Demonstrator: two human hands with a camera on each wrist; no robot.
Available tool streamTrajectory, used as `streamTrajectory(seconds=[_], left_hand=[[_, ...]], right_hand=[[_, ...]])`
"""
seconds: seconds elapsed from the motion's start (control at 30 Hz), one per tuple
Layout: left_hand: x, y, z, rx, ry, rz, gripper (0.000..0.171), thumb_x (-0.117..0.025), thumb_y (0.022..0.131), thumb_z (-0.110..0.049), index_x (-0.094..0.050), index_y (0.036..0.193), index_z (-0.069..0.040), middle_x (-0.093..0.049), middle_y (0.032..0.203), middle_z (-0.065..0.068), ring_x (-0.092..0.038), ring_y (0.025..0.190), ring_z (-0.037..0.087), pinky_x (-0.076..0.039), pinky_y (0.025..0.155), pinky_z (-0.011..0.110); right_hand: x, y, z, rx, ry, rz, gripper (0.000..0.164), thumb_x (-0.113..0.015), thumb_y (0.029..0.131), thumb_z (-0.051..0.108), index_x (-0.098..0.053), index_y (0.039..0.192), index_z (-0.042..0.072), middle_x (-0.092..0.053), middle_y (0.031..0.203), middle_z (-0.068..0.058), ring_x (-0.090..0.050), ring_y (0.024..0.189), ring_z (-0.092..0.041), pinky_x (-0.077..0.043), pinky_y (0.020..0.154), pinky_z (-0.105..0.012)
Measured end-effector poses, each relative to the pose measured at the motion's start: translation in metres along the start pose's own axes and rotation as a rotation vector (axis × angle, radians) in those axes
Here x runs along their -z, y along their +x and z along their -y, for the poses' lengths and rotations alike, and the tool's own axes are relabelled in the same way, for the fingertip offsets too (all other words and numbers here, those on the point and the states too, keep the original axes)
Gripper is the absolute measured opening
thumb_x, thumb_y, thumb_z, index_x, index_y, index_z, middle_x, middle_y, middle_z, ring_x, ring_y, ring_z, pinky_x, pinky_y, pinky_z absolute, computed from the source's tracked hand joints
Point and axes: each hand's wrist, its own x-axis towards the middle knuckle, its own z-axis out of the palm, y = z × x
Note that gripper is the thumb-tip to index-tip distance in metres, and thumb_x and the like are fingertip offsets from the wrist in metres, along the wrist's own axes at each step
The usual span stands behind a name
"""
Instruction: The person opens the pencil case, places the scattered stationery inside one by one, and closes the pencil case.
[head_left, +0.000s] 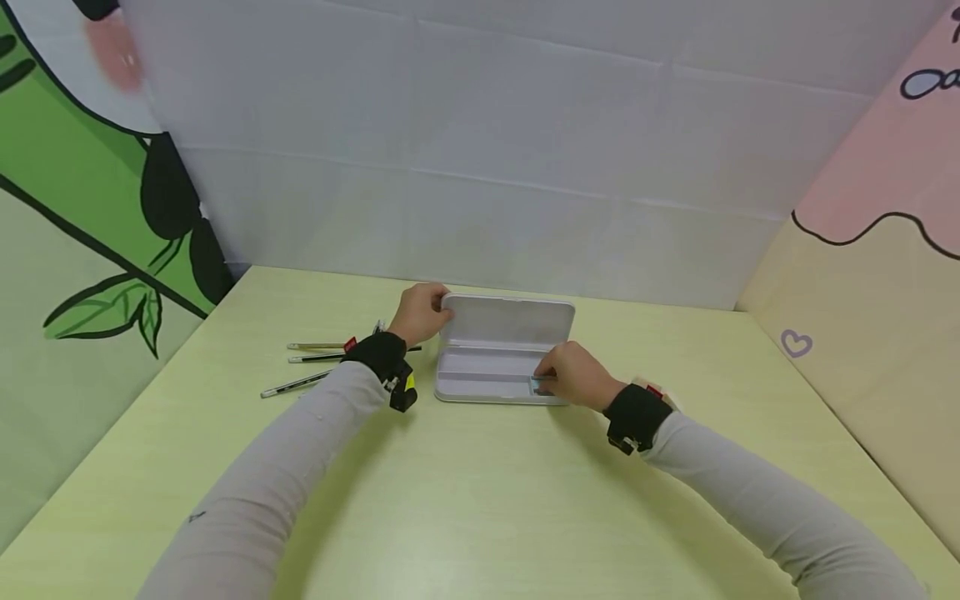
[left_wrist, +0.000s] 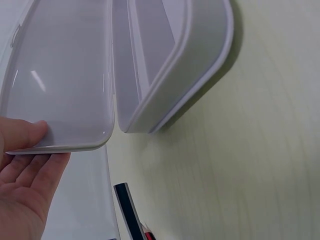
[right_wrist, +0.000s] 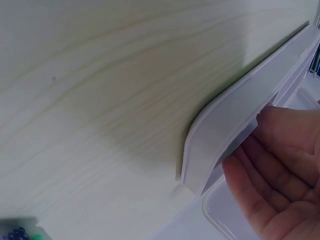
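A white pencil case (head_left: 487, 364) lies on the table with its lid (head_left: 510, 319) raised. My left hand (head_left: 420, 314) holds the lid's left end, thumb on the inner face and fingers behind it, as the left wrist view shows. My right hand (head_left: 579, 377) reaches into the case's right end, its fingers (right_wrist: 250, 195) bent down past the rim. At its fingertips a small light-blue piece (head_left: 536, 385) shows in the front compartment, pinched there; its kind is mostly hidden by the hand. A long divider runs along the case.
Several pencils (head_left: 298, 384) lie left of the case, partly behind my left wrist. A dark pencil (left_wrist: 128, 210) is close below the lid. Beyond my right wrist is a partly hidden pale thing with red (head_left: 654, 389). A wall (head_left: 487, 225) stands behind the table.
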Motion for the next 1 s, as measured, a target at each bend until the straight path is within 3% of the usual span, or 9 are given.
streamTrajectory(seconds=[0.4,0.67,0.77,1.0], left_hand=[[-0.005,0.002,0.007,-0.035,0.001,-0.004,0.013,-0.063,0.089,-0.002,-0.067,0.100,0.002,-0.066,0.096,0.020,-0.060,0.087,0.031,-0.048,0.077,0.039],[-0.004,0.003,0.007,-0.067,-0.011,0.004,0.014,-0.063,0.088,-0.002,-0.067,0.100,0.003,-0.066,0.094,0.021,-0.059,0.085,0.030,-0.048,0.075,0.038],[-0.003,0.004,0.006,-0.072,-0.008,-0.003,0.014,-0.063,0.088,-0.002,-0.067,0.100,0.003,-0.066,0.093,0.020,-0.059,0.084,0.030,-0.047,0.075,0.038],[-0.002,0.003,0.002,-0.074,-0.008,-0.006,0.013,-0.062,0.088,-0.002,-0.067,0.099,0.003,-0.065,0.093,0.021,-0.060,0.084,0.031,-0.047,0.075,0.038]], right_hand=[[0.004,-0.005,-0.007,0.025,0.026,0.009,0.011,-0.078,0.075,0.003,-0.077,0.086,-0.001,-0.076,0.083,-0.011,-0.068,0.072,-0.015,-0.053,0.062,-0.023],[0.025,-0.023,-0.026,-0.010,0.024,-0.019,0.017,-0.077,0.074,-0.001,-0.076,0.091,-0.002,-0.076,0.086,-0.014,-0.070,0.078,-0.023,-0.057,0.071,-0.032],[0.036,-0.030,-0.032,-0.037,0.021,-0.023,0.019,-0.077,0.075,-0.001,-0.075,0.093,-0.004,-0.075,0.089,-0.017,-0.071,0.080,-0.026,-0.058,0.073,-0.035],[0.052,-0.049,-0.042,-0.188,0.064,0.010,0.021,-0.073,0.080,0.002,-0.074,0.100,-0.004,-0.074,0.096,-0.020,-0.070,0.085,-0.030,-0.057,0.075,-0.037]])
